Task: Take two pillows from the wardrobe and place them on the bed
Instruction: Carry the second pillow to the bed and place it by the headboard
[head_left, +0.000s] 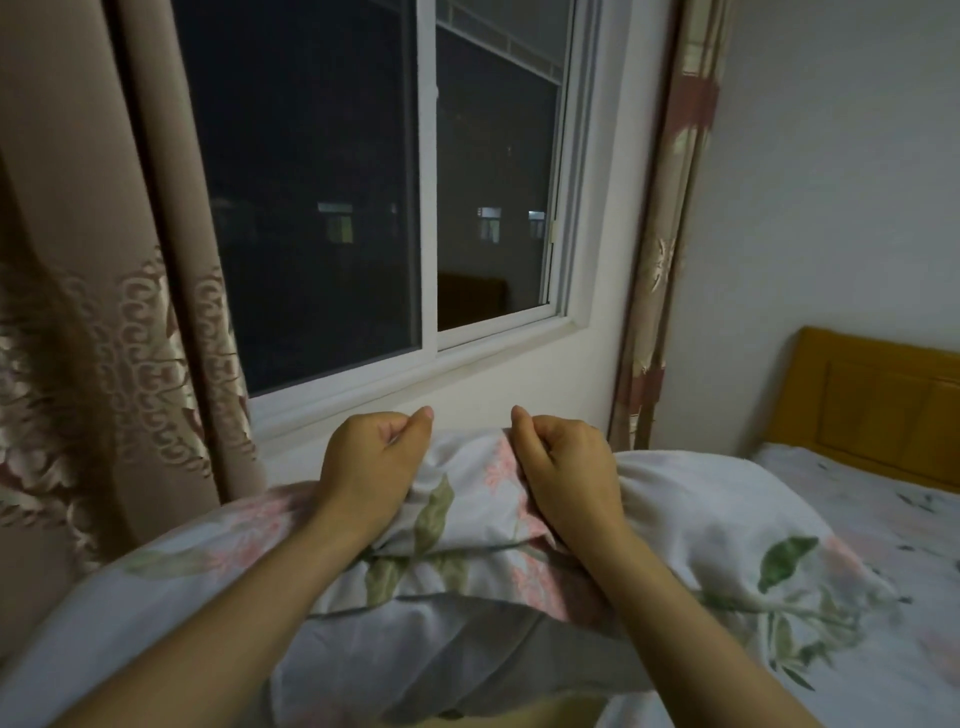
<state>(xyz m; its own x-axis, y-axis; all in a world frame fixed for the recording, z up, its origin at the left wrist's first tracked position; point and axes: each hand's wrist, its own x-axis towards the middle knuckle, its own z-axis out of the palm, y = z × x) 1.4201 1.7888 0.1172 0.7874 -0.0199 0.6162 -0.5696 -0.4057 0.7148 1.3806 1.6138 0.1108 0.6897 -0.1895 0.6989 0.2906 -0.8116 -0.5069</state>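
Forearms reach over floral pillows (467, 545), apparently two stacked, held close. Fingers (400, 428) of left hand (371, 467) and right hand (563, 467) curled, bunching cover at far edge. Long axis runs left-right. Bed (857, 483) lies rightward; right hand nearer.

Two hands (371, 462) (563, 462), two curtains (93, 312) (670, 234), one window (363, 182), one bed (852, 493).
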